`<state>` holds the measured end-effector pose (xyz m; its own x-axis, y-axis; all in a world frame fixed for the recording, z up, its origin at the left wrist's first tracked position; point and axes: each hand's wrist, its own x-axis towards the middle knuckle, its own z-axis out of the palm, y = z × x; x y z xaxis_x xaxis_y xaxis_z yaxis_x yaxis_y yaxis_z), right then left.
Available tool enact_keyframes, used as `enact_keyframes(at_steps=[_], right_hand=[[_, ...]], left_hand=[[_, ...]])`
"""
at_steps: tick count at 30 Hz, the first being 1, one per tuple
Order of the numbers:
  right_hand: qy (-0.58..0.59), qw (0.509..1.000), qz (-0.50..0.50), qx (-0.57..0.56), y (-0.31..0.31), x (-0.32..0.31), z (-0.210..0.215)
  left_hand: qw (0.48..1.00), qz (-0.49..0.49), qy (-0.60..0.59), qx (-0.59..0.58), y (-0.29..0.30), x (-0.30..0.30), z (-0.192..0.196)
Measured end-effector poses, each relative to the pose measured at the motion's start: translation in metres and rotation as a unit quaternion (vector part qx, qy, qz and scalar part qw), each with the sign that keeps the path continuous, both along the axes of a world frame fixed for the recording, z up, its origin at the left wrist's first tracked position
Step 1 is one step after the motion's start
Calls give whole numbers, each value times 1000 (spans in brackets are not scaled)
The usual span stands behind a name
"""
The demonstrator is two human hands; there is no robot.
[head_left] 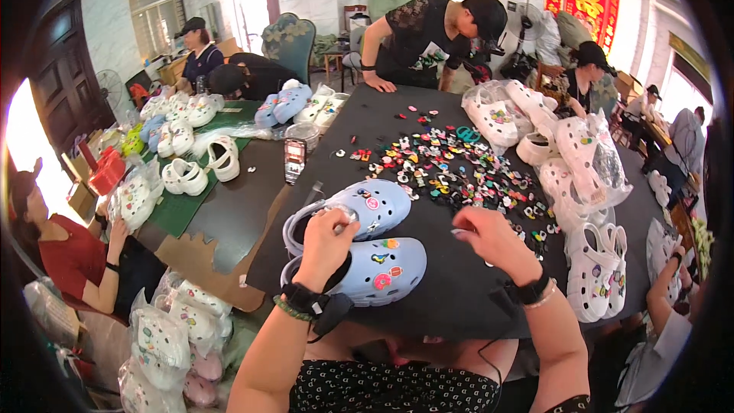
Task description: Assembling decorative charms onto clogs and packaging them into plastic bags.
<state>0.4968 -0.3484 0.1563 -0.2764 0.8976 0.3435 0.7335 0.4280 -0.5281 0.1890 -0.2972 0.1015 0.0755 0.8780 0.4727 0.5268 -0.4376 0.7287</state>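
Two light-blue foam clogs lie side by side on the black table (459, 298), toes pointing right. The far clog (382, 200) and the near clog (405, 268) both carry small colourful charms on their tops. My left hand (327, 241) is over the heel openings, its fingers pinched together around something small and pale that I cannot make out. To the right, my right hand (495, 241) hovers above the table with thumb and fingers closed; whatever they hold, if anything, is too small to name. Beyond it spreads a pile of loose shoe charms (451, 157).
White clogs (592, 275), some in clear bags, line the table's right side. A green mat (180, 214) with more clogs is on the left table. A person in black (420, 38) leans over the far edge; a person in red (80, 256) handles bagged clogs. Bagged clogs (164, 336) stand lower left.
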Motion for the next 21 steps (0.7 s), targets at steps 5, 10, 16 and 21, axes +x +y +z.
enact_keyframes(at_steps=[5,10,16,21], right_hand=[[31,997,64,4,42,-35,-10],[5,986,142,86,77,-60,-25],[-48,980,176,77,100,-74,-33],[-45,982,181,15,113,-77,-35]], left_hand=[[1000,-1,-22,7,-2,-2,-4],[999,-2,-32,20,-2,2,-6],[999,8,-21,30,-2,1,-7],[999,1,-30,18,-3,2,-4]])
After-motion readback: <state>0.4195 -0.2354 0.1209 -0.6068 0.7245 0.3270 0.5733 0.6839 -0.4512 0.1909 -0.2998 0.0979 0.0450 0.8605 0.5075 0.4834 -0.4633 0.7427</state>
